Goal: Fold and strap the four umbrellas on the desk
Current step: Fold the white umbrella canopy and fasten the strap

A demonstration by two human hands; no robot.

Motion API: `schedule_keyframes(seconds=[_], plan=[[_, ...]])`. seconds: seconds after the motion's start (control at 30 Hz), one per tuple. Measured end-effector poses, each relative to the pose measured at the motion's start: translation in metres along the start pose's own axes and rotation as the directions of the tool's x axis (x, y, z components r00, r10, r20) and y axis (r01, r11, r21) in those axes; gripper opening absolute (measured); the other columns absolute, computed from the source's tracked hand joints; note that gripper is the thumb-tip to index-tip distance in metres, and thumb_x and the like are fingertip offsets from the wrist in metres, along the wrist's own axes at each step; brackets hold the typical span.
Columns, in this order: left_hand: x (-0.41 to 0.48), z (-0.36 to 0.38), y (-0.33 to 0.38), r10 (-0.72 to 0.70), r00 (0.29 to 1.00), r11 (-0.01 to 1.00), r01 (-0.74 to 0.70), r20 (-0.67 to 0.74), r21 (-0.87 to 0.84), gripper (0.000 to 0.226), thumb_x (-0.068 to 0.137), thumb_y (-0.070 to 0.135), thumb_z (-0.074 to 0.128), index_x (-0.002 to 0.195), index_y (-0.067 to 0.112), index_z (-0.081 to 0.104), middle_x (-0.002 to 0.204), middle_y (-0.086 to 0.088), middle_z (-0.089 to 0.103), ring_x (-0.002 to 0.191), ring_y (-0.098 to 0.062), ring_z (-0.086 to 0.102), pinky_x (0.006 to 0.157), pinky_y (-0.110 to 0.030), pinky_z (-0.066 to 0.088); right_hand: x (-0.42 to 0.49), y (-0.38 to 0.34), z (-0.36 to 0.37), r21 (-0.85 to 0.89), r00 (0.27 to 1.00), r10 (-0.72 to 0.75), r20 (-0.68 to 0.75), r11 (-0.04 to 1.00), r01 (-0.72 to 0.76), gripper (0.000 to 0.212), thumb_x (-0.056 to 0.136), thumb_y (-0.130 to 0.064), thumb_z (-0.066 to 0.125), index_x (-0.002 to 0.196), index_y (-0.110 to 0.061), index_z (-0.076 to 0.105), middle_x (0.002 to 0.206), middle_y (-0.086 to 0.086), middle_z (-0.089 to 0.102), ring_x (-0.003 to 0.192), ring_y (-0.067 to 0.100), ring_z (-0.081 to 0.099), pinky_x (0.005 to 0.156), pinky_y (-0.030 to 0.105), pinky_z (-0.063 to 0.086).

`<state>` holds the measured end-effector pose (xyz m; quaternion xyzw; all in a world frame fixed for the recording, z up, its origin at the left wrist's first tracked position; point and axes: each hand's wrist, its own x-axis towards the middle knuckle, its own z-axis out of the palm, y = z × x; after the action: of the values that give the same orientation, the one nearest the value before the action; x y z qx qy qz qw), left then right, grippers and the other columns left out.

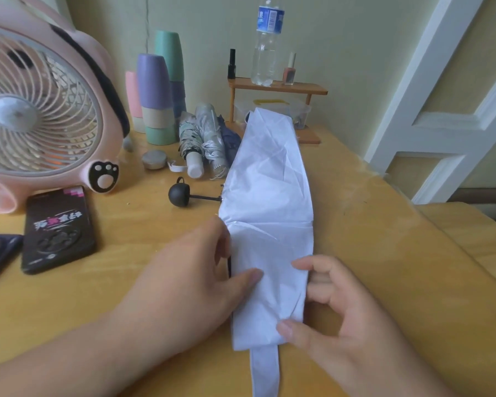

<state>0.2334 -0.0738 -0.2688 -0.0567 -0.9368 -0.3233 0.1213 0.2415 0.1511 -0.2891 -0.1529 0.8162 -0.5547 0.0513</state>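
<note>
A pale lavender-white umbrella (269, 196) lies lengthwise down the middle of the wooden desk (384, 239), its canopy flattened into a long band. Its black round handle (179, 194) sticks out to the left, and its strap (265, 371) trails toward me. My left hand (201, 270) rests on the canopy's left edge, thumb pressing the fabric. My right hand (335, 308) pinches the canopy's right edge between thumb and fingers. Behind lie three bundled umbrellas: a patterned one (189, 141), a silver one (209, 133) and a dark blue one (229, 136).
A pink fan (40, 110) stands at the left with a black phone (56, 227) in front of it. Stacked pastel cups (158, 93) stand behind, beside a small wooden shelf (278, 88) with a water bottle (265, 44) and nail polish bottles. A small round tin (154, 159) lies near the cups.
</note>
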Motion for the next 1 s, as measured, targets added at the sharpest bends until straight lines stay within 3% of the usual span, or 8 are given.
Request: schedule_keyframes(seconds=[0.07, 0.13, 0.3, 0.47, 0.63, 0.8, 0.9, 1.0], plan=[[0.014, 0.001, -0.013, 0.187, 0.982, 0.98, -0.186, -0.018, 0.074, 0.03, 0.082, 0.066, 0.057, 0.099, 0.042, 0.048, 0.097, 0.024, 0.052, 0.092, -0.002, 0.053, 0.075, -0.022, 0.047, 0.001, 0.0, 0.005, -0.078, 1.0, 0.025, -0.012, 0.997, -0.026, 0.058, 0.08, -0.01, 0.082, 0.102, -0.056, 0.056, 0.096, -0.016, 0.077, 0.095, 0.002, 0.071, 0.09, 0.03, 0.055], [0.027, 0.003, -0.021, 0.258, 0.957, 0.964, -0.265, 0.13, 0.038, 0.037, 0.095, 0.06, 0.051, 0.121, 0.034, 0.058, 0.117, 0.023, 0.053, 0.111, -0.002, 0.053, 0.09, -0.021, 0.045, 0.001, -0.002, 0.006, -0.108, 0.999, 0.022, -0.036, 0.994, -0.026, 0.054, 0.082, -0.008, 0.081, 0.101, -0.054, 0.059, 0.09, -0.014, 0.077, 0.085, 0.008, 0.071, 0.083, 0.032, 0.058], [0.055, 0.001, -0.024, 0.146, 0.905, 0.986, -0.165, 0.4, 0.014, 0.062, 0.095, 0.074, 0.023, 0.118, 0.026, 0.056, 0.116, 0.015, 0.059, 0.109, -0.005, 0.051, 0.098, -0.028, 0.039, 0.002, 0.0, 0.003, -0.055, 0.993, -0.093, -0.071, 0.995, 0.089, 0.05, 0.082, 0.002, 0.078, 0.093, -0.045, 0.067, 0.064, -0.008, 0.065, 0.064, 0.007, 0.057, 0.069, 0.012, 0.047], [0.07, 0.011, -0.031, 0.119, 0.951, 0.89, -0.23, 0.287, 0.393, 0.084, 0.081, 0.083, 0.007, 0.142, 0.037, 0.043, 0.141, 0.016, 0.043, 0.133, -0.014, 0.035, 0.112, -0.036, 0.028, 0.008, 0.013, 0.004, -0.081, 0.97, -0.224, -0.092, 0.973, 0.217, 0.031, 0.07, -0.031, 0.074, 0.096, -0.047, 0.069, 0.063, -0.012, 0.064, 0.063, 0.001, 0.059, 0.076, 0.007, 0.045], [0.064, 0.018, -0.041, 0.097, 0.96, 0.847, -0.219, 0.262, 0.485, 0.077, 0.086, 0.081, 0.014, 0.135, 0.032, 0.048, 0.139, 0.008, 0.038, 0.127, -0.02, 0.035, 0.106, -0.038, 0.028, 0.015, 0.022, -0.004, -0.264, 0.965, -0.261, -0.033, 0.933, 0.243, 0.055, 0.067, -0.077, 0.075, 0.107, -0.04, 0.073, 0.08, -0.011, 0.067, 0.076, 0.006, 0.069, 0.081, 0.008, 0.047], [0.049, -0.002, -0.037, 0.376, 0.892, 0.843, -0.442, 0.251, 0.307, 0.058, 0.096, 0.069, 0.039, 0.135, 0.028, 0.052, 0.147, 0.004, 0.037, 0.134, -0.02, 0.034, 0.112, -0.036, 0.026, 0.021, 0.017, 0.002, -0.286, 0.937, -0.348, 0.013, 0.897, 0.337, 0.034, 0.08, -0.063, 0.074, 0.101, -0.036, 0.073, 0.079, -0.013, 0.06, 0.069, 0.006, 0.064, 0.073, 0.011, 0.05], [0.035, -0.006, -0.029, 0.44, 0.764, 0.834, -0.542, 0.473, 0.101, 0.076, 0.091, 0.078, 0.036, 0.157, 0.041, 0.025, 0.168, 0.012, 0.012, 0.155, -0.008, 0.003, 0.126, -0.029, 0.01, 0.016, 0.014, 0.005, -0.194, 0.951, -0.31, -0.014, 0.933, 0.302, 0.028, 0.071, -0.039, 0.081, 0.098, -0.034, 0.073, 0.076, -0.009, 0.061, 0.068, 0.011, 0.061, 0.072, 0.013, 0.049], [0.031, 0.004, -0.029, 0.326, 0.664, 0.823, -0.549, 0.673, 0.143, 0.101, 0.078, 0.091, 0.039, 0.155, 0.052, -0.014, 0.162, 0.024, -0.029, 0.146, -0.001, -0.036, 0.126, -0.034, -0.01, 0.007, 0.013, 0.006, -0.189, 0.975, -0.222, -0.026, 0.958, 0.213, 0.03, 0.071, -0.024, 0.082, 0.096, -0.038, 0.072, 0.076, -0.008, 0.06, 0.073, 0.014, 0.058, 0.074, 0.013, 0.046]])
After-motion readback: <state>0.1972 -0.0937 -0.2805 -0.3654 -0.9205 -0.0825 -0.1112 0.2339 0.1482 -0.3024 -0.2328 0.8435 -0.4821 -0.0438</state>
